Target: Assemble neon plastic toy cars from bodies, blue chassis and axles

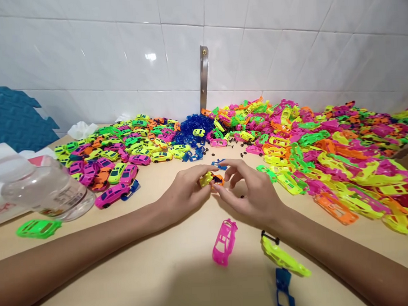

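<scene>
My left hand [188, 189] has its thumb and fingers closed on a small yellow toy car part [206, 179] near the middle of the table. My right hand [248, 187] is just to its right, fingers curved and apart, its thumb tip by an orange part [218, 180] with something dark on it. Whether the right fingers grip this part is unclear. A blue piece [219, 165] lies just behind the fingertips. Nearer to me are a pink car shell [224, 242], a yellow shell [284, 256] beside a black axle [270, 237], and a blue window piece [284, 289].
Toy cars [113, 172] are heaped at the left, blue pieces [192, 128] at the back middle, and loose shells [312, 152] at the right. A clear bottle [57, 191] and green shell [38, 228] are far left. A metal bracket [204, 78] stands against the tiled wall.
</scene>
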`<state>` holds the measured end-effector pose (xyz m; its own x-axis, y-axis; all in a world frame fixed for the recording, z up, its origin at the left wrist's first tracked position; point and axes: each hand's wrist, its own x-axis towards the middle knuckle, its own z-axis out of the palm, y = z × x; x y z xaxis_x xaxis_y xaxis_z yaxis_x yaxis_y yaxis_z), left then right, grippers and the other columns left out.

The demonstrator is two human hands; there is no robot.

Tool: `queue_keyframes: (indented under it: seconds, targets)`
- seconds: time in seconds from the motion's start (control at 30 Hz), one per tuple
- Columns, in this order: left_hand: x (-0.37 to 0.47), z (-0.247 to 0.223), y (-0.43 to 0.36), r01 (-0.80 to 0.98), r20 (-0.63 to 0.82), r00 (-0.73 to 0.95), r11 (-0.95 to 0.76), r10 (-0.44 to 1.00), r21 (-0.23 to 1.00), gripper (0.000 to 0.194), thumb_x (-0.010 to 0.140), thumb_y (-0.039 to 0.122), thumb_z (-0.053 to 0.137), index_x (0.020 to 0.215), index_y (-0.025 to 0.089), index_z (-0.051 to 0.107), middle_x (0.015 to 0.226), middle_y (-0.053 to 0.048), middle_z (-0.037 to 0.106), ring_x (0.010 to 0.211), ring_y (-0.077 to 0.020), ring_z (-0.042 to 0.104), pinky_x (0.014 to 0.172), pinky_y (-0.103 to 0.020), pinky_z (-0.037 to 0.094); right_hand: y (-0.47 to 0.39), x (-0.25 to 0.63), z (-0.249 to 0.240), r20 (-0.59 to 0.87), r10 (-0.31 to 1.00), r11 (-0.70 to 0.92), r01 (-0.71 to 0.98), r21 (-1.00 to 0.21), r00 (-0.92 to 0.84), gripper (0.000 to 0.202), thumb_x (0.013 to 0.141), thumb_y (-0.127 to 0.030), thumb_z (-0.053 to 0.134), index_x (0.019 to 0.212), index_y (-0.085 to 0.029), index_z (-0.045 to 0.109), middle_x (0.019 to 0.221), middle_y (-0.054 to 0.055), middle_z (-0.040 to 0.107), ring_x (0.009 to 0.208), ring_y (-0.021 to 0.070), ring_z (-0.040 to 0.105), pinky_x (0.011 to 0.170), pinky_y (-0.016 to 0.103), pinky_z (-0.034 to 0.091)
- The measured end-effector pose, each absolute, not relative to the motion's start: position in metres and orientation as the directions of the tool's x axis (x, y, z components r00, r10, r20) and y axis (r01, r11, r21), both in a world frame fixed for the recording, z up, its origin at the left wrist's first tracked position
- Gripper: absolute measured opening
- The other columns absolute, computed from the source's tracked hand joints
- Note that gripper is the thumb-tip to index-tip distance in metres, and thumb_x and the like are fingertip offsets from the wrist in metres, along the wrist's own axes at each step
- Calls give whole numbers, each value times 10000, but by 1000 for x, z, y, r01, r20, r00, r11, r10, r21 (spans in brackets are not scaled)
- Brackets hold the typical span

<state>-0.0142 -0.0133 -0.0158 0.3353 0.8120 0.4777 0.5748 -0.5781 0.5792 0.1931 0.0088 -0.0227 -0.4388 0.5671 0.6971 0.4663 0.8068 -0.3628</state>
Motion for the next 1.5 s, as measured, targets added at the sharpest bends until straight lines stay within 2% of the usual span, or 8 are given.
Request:
queue_keyframes:
  seconds: [0.1,0.33,0.63,0.8,0.97,1.17,1.3,1.5]
  targets:
    - [-13,-19,-14,599,492,317,-573,811,559,344,846,128,609,1180,201,644,1064,-47,734,895,-181,683,807,-291,525,7,188,-22,596,671,732,522,-439,-440,282,885,-236,662,1168,-229,674,807,-14,701,607,122,605,605,251,461]
    - [-11,-20,-20,640,585,325,-628,744,443,318,811,108,620,1112,209,608,1049,-35,728,937,-188,683,835,-281,518,8,186,-22,592,681,733,414,-540,-432,207,900,-177,617,1048,-218,756,752,-7,721,591,118,609,589,231,479]
    - [-11,-20,-22,630,617,357,-669,701,396,366,825,97,631,1173,206,594,1096,-48,700,1009,-194,661,880,-295,510,10,187,-18,561,733,671,276,-688,-385,200,821,-120,658,966,-189,777,837,15,766,691,145,696,646,246,547]
    - [-7,-17,-22,600,633,354,-687,688,411,397,854,191,680,1241,200,592,1161,-80,698,1060,-222,660,928,-343,515,14,192,-14,541,727,674,289,-680,-424,139,862,-148,636,924,-167,758,830,23,759,696,147,692,648,252,543]
    - [-10,-13,-19,535,607,345,-681,716,499,362,878,271,721,1221,195,630,1156,-84,723,1035,-219,685,907,-349,549,22,198,-14,591,672,734,295,-612,-446,188,873,-135,625,1006,-174,751,864,23,768,718,138,706,692,251,553]
    - [-15,-11,-13,427,526,317,-614,789,664,278,903,341,710,1151,214,691,1105,-65,727,922,-182,696,760,-294,605,22,201,-12,585,662,732,235,-639,-469,190,885,-211,676,1070,-171,693,789,13,722,677,122,671,633,228,543]
    - [-15,-10,-11,364,447,309,-539,839,760,304,886,342,727,1165,222,715,1153,-82,704,1021,-219,679,792,-325,626,18,200,-9,587,674,723,238,-649,-448,124,888,-208,673,993,-158,715,664,-14,651,564,99,586,549,221,477]
    - [-16,-10,-7,219,329,316,-405,890,888,275,868,317,752,1127,225,735,1137,-72,704,1035,-228,686,849,-356,642,20,199,-7,553,713,671,190,-716,-431,171,892,-234,692,1026,-157,763,744,25,729,634,124,662,602,238,529]
